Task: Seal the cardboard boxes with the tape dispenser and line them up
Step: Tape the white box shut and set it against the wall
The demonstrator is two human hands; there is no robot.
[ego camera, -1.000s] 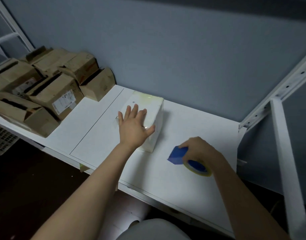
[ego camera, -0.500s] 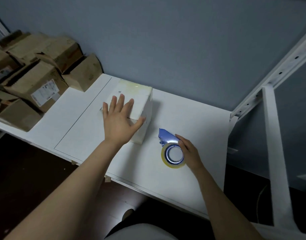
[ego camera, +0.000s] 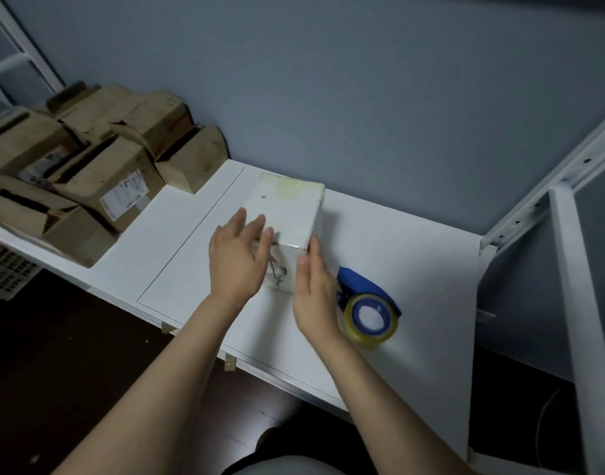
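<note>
— Where is the box (ego camera: 287, 214)?

— On the white table (ego camera: 414, 269), close to the grey wall (ego camera: 362, 97). It is a smooth, white, square-edged block. A strip of yellowish glossy tape crosses the far end of its top, and dark scribbled marks show on its near face.

— And the hands?

— The left hand (ego camera: 235, 258) is at the box's near left corner, fingers straight and a little spread, their tips lying on the top edge. The right hand (ego camera: 316, 289) stands on edge at the near right corner, fingers straight and pressed together, the tips touching the box's side. Neither hand curls round anything.

— The dispenser (ego camera: 369, 306)?

— Lying on the table just to the right of the right hand. It has a blue, curved plastic body, and its round roll of yellowish clear tape sits on a blue hub with a white middle. Whether the hand brushes it, I cannot tell.

— Anything else?

— A pile (ego camera: 98, 166) of brown cardboard boxes at the table's left end, against the wall, well apart from the white one. They are creased and dented, some with flaps gaping, and two carry white printed labels. The table top is matt and flat, with a thin seam running across it left of the box. A white metal post (ego camera: 575, 303) with punched holes rises at the right.
</note>
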